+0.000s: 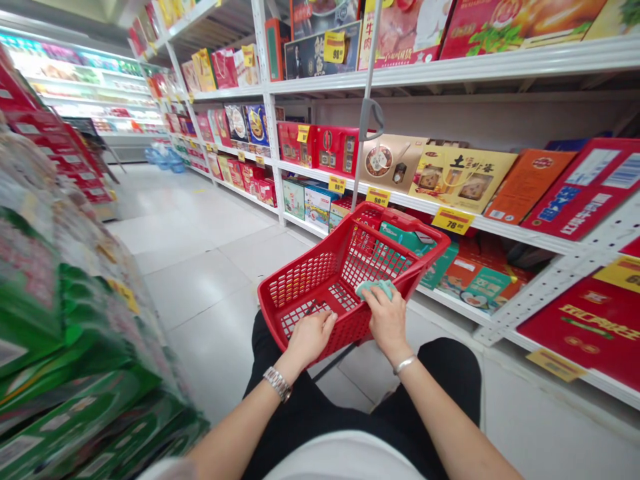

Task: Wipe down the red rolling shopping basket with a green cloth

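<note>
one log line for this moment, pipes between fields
left hand: gripping rim of red shopping basket | right hand: holding light green cloth at rim | beside: white shelves, boxed goods

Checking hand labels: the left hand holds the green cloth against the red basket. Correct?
Wrong hand: the right hand holds the green cloth against the red basket. The head view shows it.
</note>
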Demonstrator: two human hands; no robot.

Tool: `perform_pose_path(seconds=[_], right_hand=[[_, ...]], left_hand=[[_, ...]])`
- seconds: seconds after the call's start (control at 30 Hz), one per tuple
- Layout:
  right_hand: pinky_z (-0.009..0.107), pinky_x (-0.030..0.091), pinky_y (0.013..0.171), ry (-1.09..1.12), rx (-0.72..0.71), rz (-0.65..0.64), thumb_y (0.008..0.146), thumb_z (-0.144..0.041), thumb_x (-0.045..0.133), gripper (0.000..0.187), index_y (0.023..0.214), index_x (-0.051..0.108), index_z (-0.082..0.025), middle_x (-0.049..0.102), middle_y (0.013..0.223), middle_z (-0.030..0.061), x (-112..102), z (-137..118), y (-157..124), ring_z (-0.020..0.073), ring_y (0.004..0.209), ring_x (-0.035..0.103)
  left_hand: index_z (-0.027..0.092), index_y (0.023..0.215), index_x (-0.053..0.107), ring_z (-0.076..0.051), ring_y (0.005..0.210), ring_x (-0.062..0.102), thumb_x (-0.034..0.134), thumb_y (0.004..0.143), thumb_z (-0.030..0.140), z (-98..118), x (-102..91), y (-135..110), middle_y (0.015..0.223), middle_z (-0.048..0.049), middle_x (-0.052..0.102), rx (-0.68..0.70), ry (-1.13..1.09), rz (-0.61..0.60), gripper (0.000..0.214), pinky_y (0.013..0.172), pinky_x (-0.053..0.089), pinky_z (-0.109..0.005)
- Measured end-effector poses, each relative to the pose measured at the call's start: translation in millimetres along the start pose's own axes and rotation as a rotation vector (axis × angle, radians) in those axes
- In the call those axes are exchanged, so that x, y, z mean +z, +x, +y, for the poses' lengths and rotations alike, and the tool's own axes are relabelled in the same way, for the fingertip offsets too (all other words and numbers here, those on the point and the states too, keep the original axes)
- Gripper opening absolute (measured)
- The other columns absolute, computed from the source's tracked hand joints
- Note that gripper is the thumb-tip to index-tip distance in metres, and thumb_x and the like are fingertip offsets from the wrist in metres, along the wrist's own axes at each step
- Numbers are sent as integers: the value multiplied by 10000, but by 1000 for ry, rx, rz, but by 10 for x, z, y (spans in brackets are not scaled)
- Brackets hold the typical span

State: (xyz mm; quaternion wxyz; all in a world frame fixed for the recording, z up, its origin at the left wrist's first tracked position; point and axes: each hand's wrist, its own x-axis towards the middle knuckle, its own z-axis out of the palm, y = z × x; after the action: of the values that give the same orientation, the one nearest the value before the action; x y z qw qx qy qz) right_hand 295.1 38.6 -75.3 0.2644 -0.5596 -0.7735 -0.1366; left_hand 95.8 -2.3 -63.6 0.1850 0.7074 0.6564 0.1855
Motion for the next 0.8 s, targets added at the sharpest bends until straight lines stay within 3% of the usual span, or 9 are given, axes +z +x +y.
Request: perform_pose_path(seconds=[0.17, 0.3, 0.43, 0.53, 0.67, 0.8], right_hand=[[421, 368, 957, 25, -51, 20, 854, -45, 514, 499, 1251, 676, -300, 662, 1270, 48, 17, -221, -144, 302, 1225, 432], [419, 355, 975, 48, -109, 43, 872, -74, 534, 454, 1238, 680, -299, 671, 1247, 39, 11, -291, -187, 299, 1234, 426], [416, 360, 960, 61, -122, 25, 855, -54, 530, 480, 1226, 684, -317, 677, 1229, 43, 5, -251, -170, 286, 1207, 444], [416, 368, 950, 61, -111, 19, 847, -49, 519, 497, 1231, 680, -321, 678, 1228, 45, 3, -187, -131, 287, 1195, 448], [404, 368, 947, 43, -76, 19, 859, -39, 498, 490, 1219, 686, -314, 678, 1237, 36, 11, -61, -41, 284, 1182, 449], [397, 365, 947, 26, -42, 18, 844, -16, 496, 519, 1222, 686, -315, 675, 1245, 35, 36, 59, 33, 283, 1198, 441]], left_hand=[[208, 1162, 718, -225, 1086, 690, 383, 993, 419, -60, 43, 23, 1195, -82, 742, 33, -93, 44, 430, 966, 504, -329], [201, 1160, 719, -213, 1100, 681, 457, 967, 382, -146, -29, 49, 1200, -76, 740, 130, -153, 44, 372, 1003, 492, -317], [185, 1162, 710, -232, 1117, 665, 519, 952, 377, -280, -150, 79, 1206, -102, 732, 209, -2, 86, 343, 1052, 455, -360], [168, 1134, 718, -232, 1086, 681, 483, 973, 352, -373, -179, 100, 1166, -118, 744, 139, 79, 44, 339, 1017, 472, -352], [160, 1125, 727, -233, 1072, 695, 464, 978, 350, -392, -118, 136, 1152, -127, 748, 71, 71, -15, 356, 968, 499, -331], [171, 1185, 714, -232, 1098, 681, 474, 966, 329, -312, -34, 164, 1183, -116, 742, 74, 37, 88, 361, 1017, 482, -346]])
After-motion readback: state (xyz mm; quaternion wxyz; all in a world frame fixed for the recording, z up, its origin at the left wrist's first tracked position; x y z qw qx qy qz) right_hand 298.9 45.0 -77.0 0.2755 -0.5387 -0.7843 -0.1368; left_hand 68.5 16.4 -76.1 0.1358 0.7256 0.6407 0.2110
